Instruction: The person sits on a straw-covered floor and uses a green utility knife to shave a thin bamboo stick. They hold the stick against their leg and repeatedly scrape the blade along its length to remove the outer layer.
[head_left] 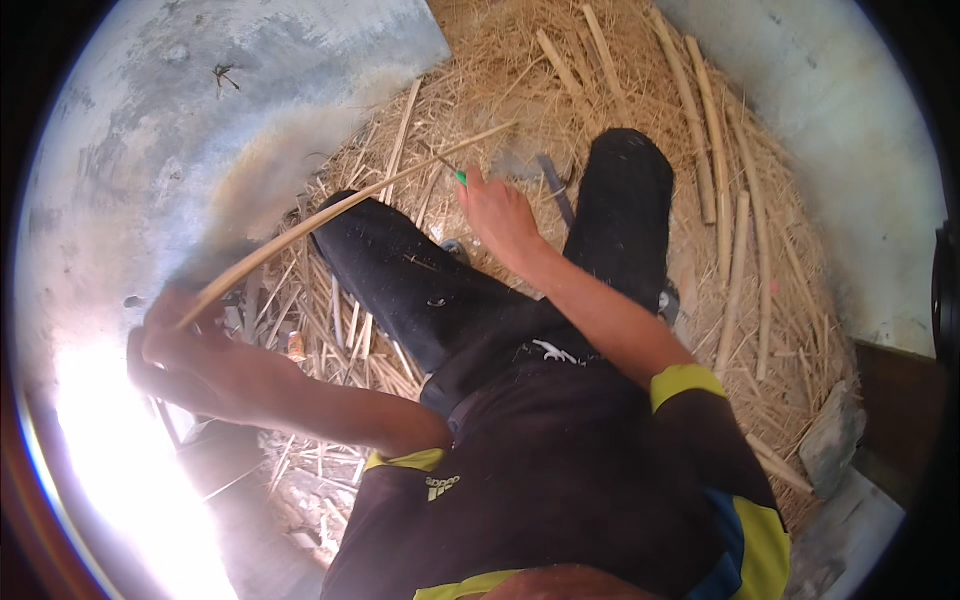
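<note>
Left hand [175, 335] clenched on the butt of a long cane strip [340, 205]. Right hand [497, 212] grips a green-handled tool [460, 177] near its far end. Stripping looks mid-way: whole stalks [705, 150] await on the straw [480, 90].

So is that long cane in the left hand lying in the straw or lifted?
Lifted: the left hand holds one end of the cane, which slants above the straw.
</note>
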